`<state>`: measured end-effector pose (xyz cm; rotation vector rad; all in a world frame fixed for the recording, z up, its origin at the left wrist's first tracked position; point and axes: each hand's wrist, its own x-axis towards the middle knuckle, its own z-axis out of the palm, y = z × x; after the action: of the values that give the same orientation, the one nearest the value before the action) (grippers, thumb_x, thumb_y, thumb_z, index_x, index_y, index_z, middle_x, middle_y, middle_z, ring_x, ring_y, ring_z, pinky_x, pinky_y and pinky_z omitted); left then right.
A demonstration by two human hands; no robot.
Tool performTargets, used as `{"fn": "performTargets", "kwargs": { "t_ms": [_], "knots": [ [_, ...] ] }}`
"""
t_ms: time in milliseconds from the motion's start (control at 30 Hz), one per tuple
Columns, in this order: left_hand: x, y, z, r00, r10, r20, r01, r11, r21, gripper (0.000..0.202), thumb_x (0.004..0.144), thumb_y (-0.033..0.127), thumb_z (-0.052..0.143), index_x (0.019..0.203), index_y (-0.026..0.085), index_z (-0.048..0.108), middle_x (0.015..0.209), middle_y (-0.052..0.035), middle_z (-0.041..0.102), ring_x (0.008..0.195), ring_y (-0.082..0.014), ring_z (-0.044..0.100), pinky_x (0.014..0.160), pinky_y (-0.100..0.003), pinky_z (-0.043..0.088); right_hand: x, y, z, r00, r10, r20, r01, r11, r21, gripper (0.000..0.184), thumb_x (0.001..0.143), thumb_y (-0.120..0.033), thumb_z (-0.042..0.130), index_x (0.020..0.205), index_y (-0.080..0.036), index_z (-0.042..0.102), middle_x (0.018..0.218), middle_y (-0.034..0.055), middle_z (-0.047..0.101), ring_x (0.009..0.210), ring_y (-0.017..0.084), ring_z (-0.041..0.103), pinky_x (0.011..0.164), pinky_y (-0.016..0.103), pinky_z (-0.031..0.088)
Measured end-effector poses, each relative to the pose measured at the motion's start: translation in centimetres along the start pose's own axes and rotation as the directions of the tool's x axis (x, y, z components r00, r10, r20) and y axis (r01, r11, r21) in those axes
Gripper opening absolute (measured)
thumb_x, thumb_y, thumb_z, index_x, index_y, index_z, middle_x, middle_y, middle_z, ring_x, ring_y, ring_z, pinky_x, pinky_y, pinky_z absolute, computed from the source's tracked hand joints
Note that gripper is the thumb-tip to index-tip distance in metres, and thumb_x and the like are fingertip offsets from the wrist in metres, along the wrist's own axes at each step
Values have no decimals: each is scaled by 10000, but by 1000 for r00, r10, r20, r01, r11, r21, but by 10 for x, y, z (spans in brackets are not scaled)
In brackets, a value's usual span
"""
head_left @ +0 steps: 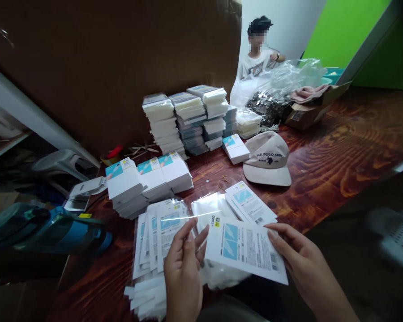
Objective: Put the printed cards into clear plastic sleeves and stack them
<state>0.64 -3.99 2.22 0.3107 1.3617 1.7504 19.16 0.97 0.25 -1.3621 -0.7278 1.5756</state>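
Observation:
Both my hands hold a white printed card [245,250] with blue squares and a barcode, low in the middle of the view. My left hand [184,264] pinches its left edge, fingers closed. My right hand [304,264] grips its right edge. Under the card lies a clear plastic sleeve [210,206] and another printed card [250,202]. To the left, several packed cards [161,232] fan out in a loose pile on the wooden table [339,147].
Stacks of packed cards [147,179] stand behind the pile, taller stacks [188,118] against a brown board. A beige cap [267,157] lies on the table. A cardboard box [310,109] and plastic bags [275,89] sit far right. Another person [258,56] sits beyond.

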Motion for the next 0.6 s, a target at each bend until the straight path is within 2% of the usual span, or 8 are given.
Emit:
{"fn": "performTargets", "kwargs": {
  "t_ms": [133,367,600],
  "knots": [
    [-5,-4,0,1000,-16,16,15,999,49,315,798,369,695,1068,208,686,1055,-78,739,956,-208,706,732,-224,570,2,2,2,1000,10,19,-11,999,43,373,675,-415,815,946,-189,694,715,12,689,665,156,627,545,199,498],
    [-1,3,-8,1000,-3,31,4,1000,-10,286,786,370,708,1040,239,709,1179,-66,697,1042,-268,684,855,-347,574,2,-2,-13,986,119,114,-111,991,-79,356,676,-448,792,896,-183,706,621,7,659,525,148,584,448,217,434],
    [-5,0,-13,994,-90,68,88,996,31,313,794,384,705,1066,229,697,1198,-90,693,1038,-277,684,781,-314,588,10,3,-14,993,62,102,-55,996,-69,384,693,-456,791,949,-193,678,704,20,687,616,169,611,511,232,469]
  ]
}}
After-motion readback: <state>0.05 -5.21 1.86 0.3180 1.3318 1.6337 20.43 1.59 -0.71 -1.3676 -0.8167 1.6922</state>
